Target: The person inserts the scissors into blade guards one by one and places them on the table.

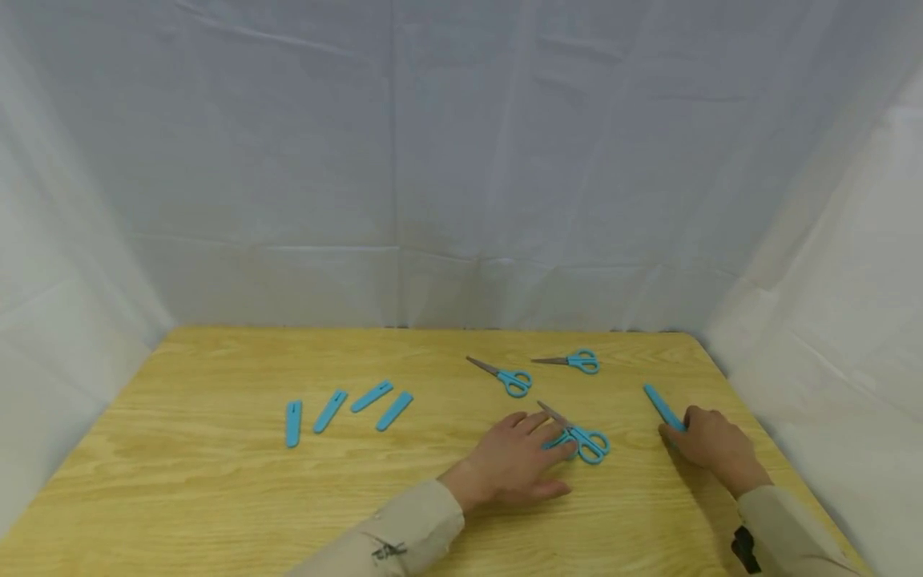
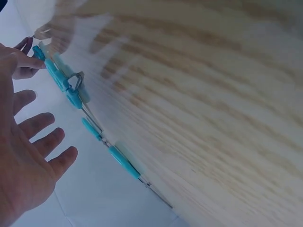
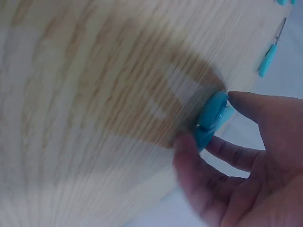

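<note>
Right fingers (image 1: 694,417) hold a blue sheath (image 1: 662,406); left fingers (image 1: 554,457) overlap scissors (image 1: 577,433).

Table (image 1: 216,513), yellowish wood grain, bearing left of centre four slim blue covers (image 1: 330,412) lying near one another, at right rear two pairs of blue-handled scissors (image 1: 513,381) lying apart, and nearer the front further scissors (image 1: 593,446), partly hidden, count unclear.

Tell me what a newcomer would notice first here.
Probably the left hand, fingers spread low over the middle of the table, with turquoise-handled scissors lying around and beyond it, metal blades bare. Next, the right hand near the right edge, its fingers at a long turquoise piece. Then the four flat turquoise covers grouped left of center.
</note>
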{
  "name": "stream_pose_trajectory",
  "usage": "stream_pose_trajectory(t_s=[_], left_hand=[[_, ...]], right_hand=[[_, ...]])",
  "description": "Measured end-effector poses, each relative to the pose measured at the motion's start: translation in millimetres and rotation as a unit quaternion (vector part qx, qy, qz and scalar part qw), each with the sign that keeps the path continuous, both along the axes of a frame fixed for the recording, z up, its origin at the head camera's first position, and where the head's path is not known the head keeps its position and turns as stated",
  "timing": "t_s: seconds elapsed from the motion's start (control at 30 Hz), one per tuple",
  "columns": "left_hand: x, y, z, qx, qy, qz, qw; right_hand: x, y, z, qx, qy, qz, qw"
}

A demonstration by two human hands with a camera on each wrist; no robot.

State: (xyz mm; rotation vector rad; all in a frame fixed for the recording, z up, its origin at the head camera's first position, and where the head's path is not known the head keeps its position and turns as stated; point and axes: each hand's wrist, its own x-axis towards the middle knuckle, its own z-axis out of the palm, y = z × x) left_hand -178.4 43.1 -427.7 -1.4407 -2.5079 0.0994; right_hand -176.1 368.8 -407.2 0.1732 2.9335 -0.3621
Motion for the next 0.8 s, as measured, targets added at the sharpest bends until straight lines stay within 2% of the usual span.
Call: stream_pose_trajectory(t_s=[0.17, 0.3, 0.47, 0.57, 0.67, 0.7, 0.8], left_hand=[[-0.1, -3.0, 1.2, -0.005, -0.003, 0.014, 0.9999], [-2.7, -8.2, 3.0, -0.009, -0.009, 0.043, 0.9990], [-12.0, -25.2, 4.4, 0.006, -0.011, 0.086, 0.9962], [-19.0, -40.4, 5.3, 0.018, 0.026, 0.098, 0.9947], [-24.7, -58.1, 8.4, 0.029, 0.045, 0.117, 0.9917], [-26.2, -64.4, 10.4, 0.036, 0.045, 0.123, 0.9908], [-29.3, -81.2, 17.4, 0.047, 0.009, 0.152, 0.9873]], right_hand=[[0.8, 1.9, 1.8, 0.036, -0.018, 0.001, 0.999], [1.3, 3.4, 2.2, 0.040, -0.017, 0.002, 0.999], [5.2, 0.6, 0.6, 0.043, 0.041, 0.009, 0.998], [6.9, -3.4, -0.7, 0.035, 0.091, 0.023, 0.995], [4.6, -11.7, 0.8, 0.017, 0.118, 0.040, 0.992], [3.3, -15.2, 1.5, 0.012, 0.125, 0.046, 0.991], [-0.1, -26.6, 4.4, -0.008, 0.139, 0.065, 0.988]])
